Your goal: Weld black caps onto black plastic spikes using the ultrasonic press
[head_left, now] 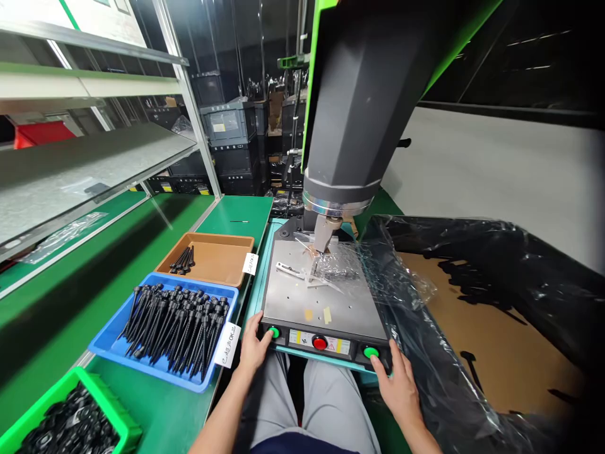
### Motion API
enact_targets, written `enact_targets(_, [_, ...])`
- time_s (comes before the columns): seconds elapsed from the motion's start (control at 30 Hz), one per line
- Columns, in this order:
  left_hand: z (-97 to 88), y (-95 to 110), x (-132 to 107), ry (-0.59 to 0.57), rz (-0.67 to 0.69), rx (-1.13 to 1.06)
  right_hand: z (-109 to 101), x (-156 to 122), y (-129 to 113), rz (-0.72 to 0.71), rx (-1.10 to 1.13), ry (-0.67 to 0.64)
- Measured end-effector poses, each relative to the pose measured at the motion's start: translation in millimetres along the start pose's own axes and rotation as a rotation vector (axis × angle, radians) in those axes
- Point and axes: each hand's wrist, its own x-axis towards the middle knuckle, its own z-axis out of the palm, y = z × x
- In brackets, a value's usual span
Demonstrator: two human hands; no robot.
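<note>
My left hand (pixel 253 346) rests on the front left corner of the press machine, thumb against the left green button (pixel 273 332). My right hand (pixel 397 383) lies on the front right corner, thumb next to the right green button (pixel 370 352). Both hands hold nothing. A red button (pixel 320 343) sits between them. The dark press head (pixel 352 107) hangs over the grey metal plate (pixel 321 302), its tip down on a small fixture (pixel 316 255).
A blue tray (pixel 109 337) of several black screw-like parts lies to the left, a brown tray (pixel 222 265) behind it. A green bin (pixel 116 421) of black rings sits at bottom left. A plastic-lined cardboard box (pixel 501 353) stands to the right. Shelves run along the left.
</note>
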Motion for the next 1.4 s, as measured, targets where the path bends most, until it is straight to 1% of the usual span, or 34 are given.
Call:
enact_targets(0.07, [-0.3,6,0,0.014,-0.01,0.005,0,-1,0,0.013,0.0,0.001])
enact_targets(0.17, [1.4,14,1,0.086,-0.007,0.024,0,-1,-2,0.02,0.006,0.008])
enact_targets(0.27, [4.3,25,4,0.164,0.036,0.043,0,-1,-3,0.014,0.009,0.005])
enact_targets(0.33, [6.4,35,10,0.171,0.068,0.029,0,-1,-4,0.013,0.01,0.003])
enact_targets(0.43, [10.3,55,25,0.14,0.104,-0.041,-4,1,-7,0.049,0.033,-0.001])
enact_targets(0.5, [14.5,71,39,0.101,0.127,-0.102,-8,4,-15,0.07,0.064,0.023])
enact_targets(0.6, [25.1,95,65,0.006,0.151,-0.206,-16,16,-35,-0.01,0.128,0.146])
enact_targets(0.67, [35.4,110,84,-0.076,0.124,-0.303,-17,27,-55,-0.061,0.202,0.193])
enact_targets(0.7, [41.3,116,93,-0.118,0.098,-0.352,-15,33,-65,-0.053,0.259,0.167])
enact_targets(0.73, [47.4,121,101,-0.157,0.068,-0.391,-12,40,-75,-0.02,0.336,0.116])
enact_targets(0.8, [59.2,128,115,-0.218,0.018,-0.424,-2,54,-93,0.097,0.56,-0.035])
enact_targets(0.87, [69.0,130,125,-0.261,-0.014,-0.443,11,69,-108,0.228,0.831,-0.152])
enact_targets(0.97, [76.8,129,134,-0.327,-0.039,-0.557,25,93,-124,0.353,1.167,-0.252])
enact_targets(1.03, [77.2,129,136,-0.347,-0.043,-0.611,29,109,-133,0.392,1.289,-0.32])
enact_targets(1.1, [75.1,130,136,-0.337,-0.044,-0.602,30,121,-142,0.413,1.321,-0.402])
enact_targets(1.17, [72.3,134,134,-0.318,-0.043,-0.583,31,128,-151,0.402,1.305,-0.499])
enact_targets(1.23, [70.0,140,132,-0.302,-0.051,-0.605,33,131,-161,0.356,1.288,-0.591])
enact_targets(1.27, [69.3,143,131,-0.296,-0.061,-0.633,34,132,-167,0.321,1.282,-0.615])
enact_targets(1.3, [68.8,147,131,-0.294,-0.075,-0.661,36,133,-173,0.282,1.271,-0.613])
enact_targets(1.33, [68.5,151,131,-0.292,-0.092,-0.684,38,135,-179,0.243,1.252,-0.58])
enact_targets(1.4, [68.2,157,131,-0.288,-0.12,-0.702,41,142,-190,0.165,1.176,-0.439])
